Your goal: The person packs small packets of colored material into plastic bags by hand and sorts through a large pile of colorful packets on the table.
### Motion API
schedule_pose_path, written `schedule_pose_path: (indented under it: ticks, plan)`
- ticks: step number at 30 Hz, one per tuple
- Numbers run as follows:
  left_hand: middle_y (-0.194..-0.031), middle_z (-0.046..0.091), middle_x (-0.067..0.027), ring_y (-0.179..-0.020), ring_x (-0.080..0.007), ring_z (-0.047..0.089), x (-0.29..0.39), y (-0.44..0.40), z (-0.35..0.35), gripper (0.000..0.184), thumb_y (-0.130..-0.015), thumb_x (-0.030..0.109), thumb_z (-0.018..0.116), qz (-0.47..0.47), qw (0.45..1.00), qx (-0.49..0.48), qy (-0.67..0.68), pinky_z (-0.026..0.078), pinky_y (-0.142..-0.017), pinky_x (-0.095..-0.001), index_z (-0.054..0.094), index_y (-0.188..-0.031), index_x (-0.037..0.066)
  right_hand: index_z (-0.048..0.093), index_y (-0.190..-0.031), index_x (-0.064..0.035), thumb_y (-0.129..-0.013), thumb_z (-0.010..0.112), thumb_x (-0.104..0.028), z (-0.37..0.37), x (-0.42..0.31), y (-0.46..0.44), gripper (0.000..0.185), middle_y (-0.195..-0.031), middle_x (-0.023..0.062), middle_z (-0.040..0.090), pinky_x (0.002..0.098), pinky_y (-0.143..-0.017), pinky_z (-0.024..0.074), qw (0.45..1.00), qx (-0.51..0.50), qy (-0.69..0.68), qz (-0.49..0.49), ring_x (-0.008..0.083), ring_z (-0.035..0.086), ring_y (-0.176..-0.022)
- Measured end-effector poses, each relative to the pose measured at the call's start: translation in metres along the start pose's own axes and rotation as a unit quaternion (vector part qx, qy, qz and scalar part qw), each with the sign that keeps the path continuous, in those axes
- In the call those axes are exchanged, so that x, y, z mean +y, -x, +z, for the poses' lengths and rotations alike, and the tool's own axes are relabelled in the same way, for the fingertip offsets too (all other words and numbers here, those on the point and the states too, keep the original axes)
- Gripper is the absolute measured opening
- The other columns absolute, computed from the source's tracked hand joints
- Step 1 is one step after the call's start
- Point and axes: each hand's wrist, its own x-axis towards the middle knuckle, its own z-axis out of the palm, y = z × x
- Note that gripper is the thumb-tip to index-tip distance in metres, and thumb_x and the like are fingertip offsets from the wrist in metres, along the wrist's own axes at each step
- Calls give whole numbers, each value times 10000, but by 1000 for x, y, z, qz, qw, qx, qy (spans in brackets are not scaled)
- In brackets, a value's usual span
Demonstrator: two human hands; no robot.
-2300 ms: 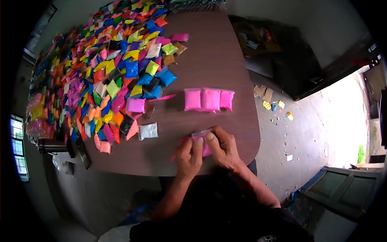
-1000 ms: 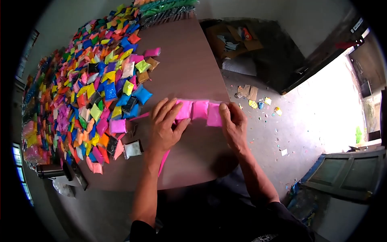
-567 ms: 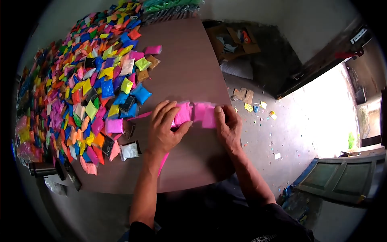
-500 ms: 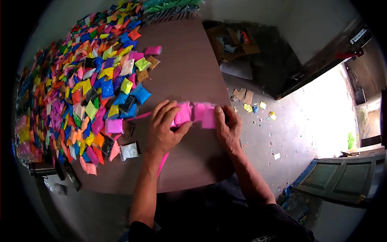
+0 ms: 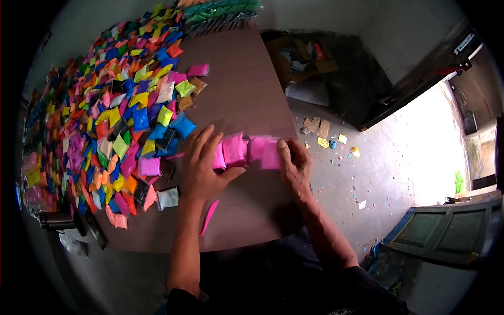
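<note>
A row of pink sachets (image 5: 234, 150) in clear film lies on the brown table, between my two hands. My left hand (image 5: 202, 165) is at the row's left end, fingers extended and thumb apart, beside the leftmost sachets; part of them is hidden behind it. My right hand (image 5: 295, 167) pinches the pale pink sachet (image 5: 270, 155) at the right end between thumb and fingers. A thin pink plastic strip or tool (image 5: 209, 218) lies near my left forearm. Another pink piece (image 5: 176, 156) pokes out left of my left hand.
A large heap of multicoloured sachets (image 5: 121, 115) covers the table's left side. A white sachet (image 5: 168, 197) and a pink one (image 5: 198, 70) lie at its edge. Green plastic packs (image 5: 223, 9) sit at the far end. An open cardboard box (image 5: 310, 55) and scraps are on the floor.
My left hand has shifted slightly left and its fingers have loosened, uncovering more of the pink sachets. My right hand stays at the right-end sachet. More of the pink strip by my forearm shows.
</note>
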Motion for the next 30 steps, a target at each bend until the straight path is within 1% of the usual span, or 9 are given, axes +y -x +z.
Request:
schedule_pose_path:
  ticks: [5, 7, 8, 11, 14, 18, 21, 26, 30]
  plan:
    - [-1345, 605, -198, -1263, -399, 562, 44, 2, -27, 680, -805, 429, 856, -3, 998, 52, -23, 460, -1065, -497, 641, -1272, -17, 677, -1014, 28, -1031, 662, -203, -3, -11, 5, 232, -862, 5, 642, 246, -746, 456, 999, -21, -6, -24, 74, 545, -832]
    - [-1221, 674, -175, -1106, -380, 650, 66, 15, -20, 636, -807, 375, 871, -89, 987, 61, 121, 537, -940, -443, 648, -1263, -8, 684, -1018, 23, -1029, 665, -190, -3, -21, 14, 213, -873, 8, 649, 250, -752, 464, 998, -51, -24, -26, 79, 555, -837]
    - [-1107, 714, -152, -950, -328, 688, 76, 22, -14, 560, -832, 330, 867, -138, 970, 45, 197, 566, -801, -388, 662, -1239, 5, 690, -1022, 17, -1027, 669, -176, -3, -24, 20, 195, -884, 12, 657, 255, -759, 472, 996, -80, -41, -22, 83, 564, -842]
    - [-887, 693, -62, -758, -129, 623, 91, 38, -1, 297, -948, 223, 762, -234, 890, 24, 390, 505, -684, -287, 676, -1132, 7, 699, -1037, 8, -1024, 671, -154, -1, -29, 43, 165, -895, 27, 671, 269, -774, 488, 990, -134, -51, -8, 100, 587, -855]
    - [-738, 613, -5, -658, -58, 535, 102, 53, 0, 142, -987, 135, 694, -323, 841, 39, 432, 427, -600, -247, 655, -986, -1, 701, -1045, 7, -1024, 659, -143, 3, -14, 64, 157, -918, 51, 666, 282, -775, 496, 987, -153, -34, -32, 113, 596, -851]
    - [-641, 515, 29, -599, -34, 452, 100, 71, 2, 209, -995, 106, 676, -300, 861, 72, 404, 354, -533, -247, 595, -830, 7, 678, -1064, 4, -1045, 609, -129, 3, -28, 85, 151, -946, -11, 627, 227, -777, 431, 983, -167, -57, 55, 65, 532, -876]
    - [-631, 504, 38, -590, -34, 439, 100, 83, 4, 214, -991, 114, 688, -294, 876, 82, 374, 344, -523, -249, 596, -825, 16, 698, -1025, 27, -1006, 677, -138, -2, -14, 89, 168, -869, 45, 643, 267, -743, 474, 983, -182, 5, 7, 102, 583, -815]
    - [-748, 562, 48, -683, -28, 474, 107, 81, -4, 158, -1022, 159, 661, -329, 812, 52, 480, 378, -602, -224, 667, -952, 17, 695, -960, 25, -995, 670, -97, 1, -20, 90, 130, -839, 22, 637, 255, -719, 461, 984, -174, -22, -17, 84, 564, -796]
    - [-757, 590, 40, -693, -32, 495, 102, 85, -3, 148, -1015, 142, 664, -322, 816, 52, 477, 393, -611, -226, 669, -942, 13, 676, -978, 34, -1012, 653, -109, 2, -21, 92, 148, -865, 14, 614, 250, -735, 428, 980, -196, -2, -16, 91, 532, -813]
